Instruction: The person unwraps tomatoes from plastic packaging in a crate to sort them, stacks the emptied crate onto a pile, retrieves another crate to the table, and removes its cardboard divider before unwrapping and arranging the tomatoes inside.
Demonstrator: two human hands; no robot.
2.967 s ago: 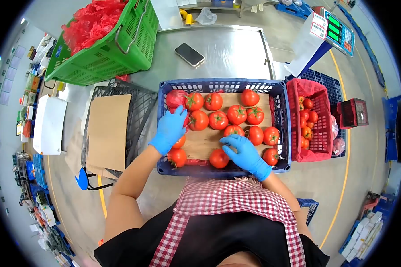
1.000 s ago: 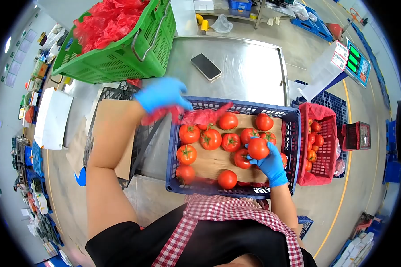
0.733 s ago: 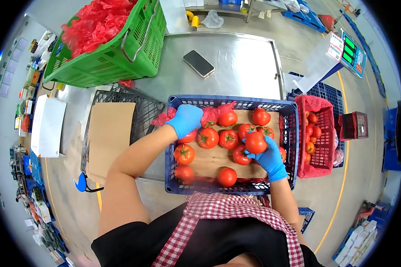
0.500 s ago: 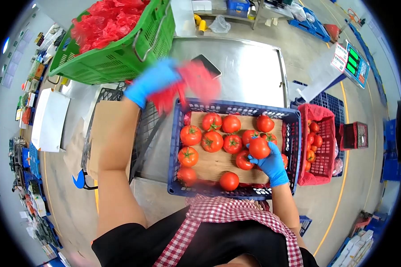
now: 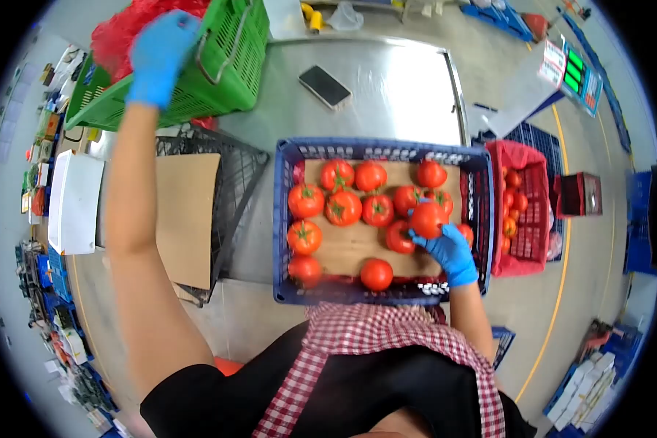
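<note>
My left hand [image 5: 162,55], in a blue glove, is over the red plastic bags [image 5: 118,36] heaped in a green basket [image 5: 230,69] at the upper left. Its fingers are turned away, so their grip is hidden. In my right hand [image 5: 452,255], also gloved in blue, a red tomato [image 5: 428,220] is held above the right part of a dark blue crate [image 5: 328,296]. Several more tomatoes [image 5: 343,208] rest on the cardboard lining inside that crate, most with green stems up.
A phone [image 5: 325,87] lies on the metal table [image 5: 394,87] behind the crate. Left of the crate is a black crate [image 5: 244,168] with a cardboard sheet [image 5: 186,219]. On the right stand a red-lined crate [image 5: 529,255] of tomatoes and a scale display [image 5: 573,73].
My left hand has moved up and left to the green basket; the red plastic that hung from it no longer shows hanging. My right hand still holds the tomato over the crate.
</note>
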